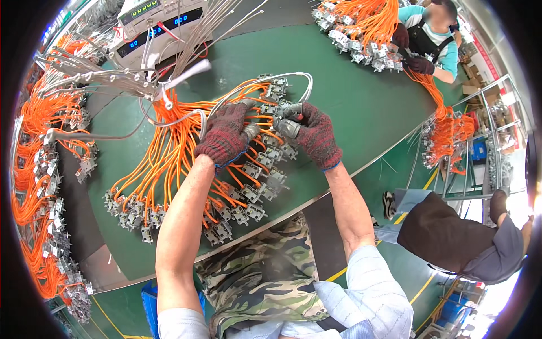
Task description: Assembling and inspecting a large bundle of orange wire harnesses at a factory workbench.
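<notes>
Both my hands wear dark red knit gloves with grey fingertips. My left hand (224,135) is closed over the orange cables (169,150), its fingertips near the metal connectors; what it grips is hidden. Opposite it, my right hand (316,135) pinches the end of a white lead (310,85) with thumb and fingers, right at the connectors. This lead arcs over from the left, passing by my left hand. Small silvery metal connectors (265,175) on the cable ends lie fanned out on the green tabletop (350,113) under and beside my hands.
A bench instrument (164,37) with lit displays stands at the back left, with grey rods (195,34) before it. More orange cable bundles (42,209) hang at the far left. Across the table a co-worker (432,39) handles another bundle (367,28). Another person (451,237) is at right.
</notes>
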Motion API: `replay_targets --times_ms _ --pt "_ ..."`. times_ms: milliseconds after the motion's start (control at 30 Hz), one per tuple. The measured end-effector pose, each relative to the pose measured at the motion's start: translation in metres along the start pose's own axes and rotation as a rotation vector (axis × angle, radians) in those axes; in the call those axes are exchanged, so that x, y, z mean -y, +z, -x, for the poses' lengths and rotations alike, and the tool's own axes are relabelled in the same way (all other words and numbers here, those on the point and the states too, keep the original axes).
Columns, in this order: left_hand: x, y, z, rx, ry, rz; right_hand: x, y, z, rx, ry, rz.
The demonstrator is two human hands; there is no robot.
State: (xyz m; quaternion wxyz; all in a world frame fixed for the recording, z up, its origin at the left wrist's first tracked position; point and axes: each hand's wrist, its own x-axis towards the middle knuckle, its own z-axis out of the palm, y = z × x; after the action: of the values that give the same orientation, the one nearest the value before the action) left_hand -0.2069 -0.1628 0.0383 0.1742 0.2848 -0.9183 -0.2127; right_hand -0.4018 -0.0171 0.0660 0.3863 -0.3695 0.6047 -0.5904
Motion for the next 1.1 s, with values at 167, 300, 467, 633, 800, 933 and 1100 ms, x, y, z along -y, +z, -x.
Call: replay_targets --times_ms 167,300,467,633,800,933,1100 --pt "-0.006 -0.007 0.0 0.037 -0.029 0.027 -0.012 -0.007 -0.008 0.041 -0.075 0.104" --pt "-0.007 -0.009 -0.001 0.045 -0.006 0.04 -0.007 -0.01 -0.007 0.059 -0.047 0.051" --pt "0.001 -0.003 -0.001 0.025 -0.007 0.008 0.013 0.003 0.022 -0.123 -0.095 -0.112" --pt "0.0 -0.002 -0.001 0.024 0.001 0.001 0.004 0.01 0.037 -0.117 -0.073 0.178" --pt "-0.004 -0.004 -0.001 0.027 -0.006 0.017 0.001 0.007 0.036 -0.1 -0.141 0.38" --pt "-0.003 -0.004 -0.001 0.035 0.002 0.019 -0.002 0.002 0.035 -0.034 -0.225 0.463" --pt "-0.003 -0.005 -0.001 0.032 0.006 -0.005 -0.01 -0.007 0.032 0.047 -0.347 0.451"
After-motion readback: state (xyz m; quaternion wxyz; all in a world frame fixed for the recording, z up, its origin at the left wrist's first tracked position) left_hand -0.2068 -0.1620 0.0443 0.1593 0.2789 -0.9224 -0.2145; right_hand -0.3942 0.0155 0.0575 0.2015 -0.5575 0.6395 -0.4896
